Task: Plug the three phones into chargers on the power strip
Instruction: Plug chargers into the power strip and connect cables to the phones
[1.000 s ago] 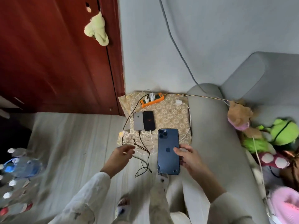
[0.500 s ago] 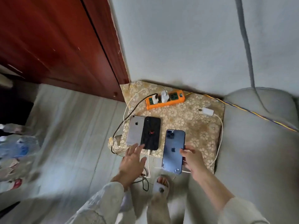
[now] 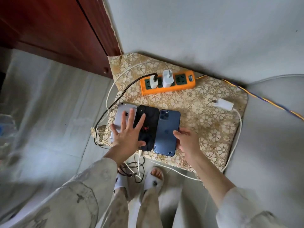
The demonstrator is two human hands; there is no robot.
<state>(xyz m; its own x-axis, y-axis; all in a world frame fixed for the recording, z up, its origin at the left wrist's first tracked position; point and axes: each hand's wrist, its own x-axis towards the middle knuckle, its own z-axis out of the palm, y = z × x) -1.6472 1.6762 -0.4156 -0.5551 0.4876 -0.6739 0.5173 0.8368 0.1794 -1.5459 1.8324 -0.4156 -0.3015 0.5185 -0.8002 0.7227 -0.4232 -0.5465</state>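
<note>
Three phones lie face down, side by side and touching, on a gold floral cushion point(image 3: 205, 116) that sits on the floor against the wall. Under the spread, straight fingers point(image 3: 130, 117) of the left hand point(image 3: 127, 134) are the silver phone point(image 3: 122, 116) and the black phone point(image 3: 148, 129); the palm covers their near ends, with the thumb lying across the black one. Just to the right of those fingers lies the blue phone point(image 3: 167, 132), its camera end pointing away from the person. The right hand point(image 3: 187, 139) meets the blue phone's right edge, its thumb resting on the back of it and the other fingers hidden beneath or behind the edge, so I cannot tell how firmly they grip.

Beyond all the fingertips, near the wall, sits the orange power strip point(image 3: 167, 84). Two white chargers stand in it: the left charger point(image 3: 153, 80) with a dark cable, and the middle charger point(image 3: 167, 79) with a white cable. Sockets to their right show bare. A third white charger point(image 3: 224, 104) lies loose on the cushion, well to the right of the right hand, its white cable point(image 3: 238, 129) curving down round the cushion's edge. A white plug enters the near end of the black phone, just below the left thumb. Tangled cables trail on the floor by the person's slippered feet.
</note>
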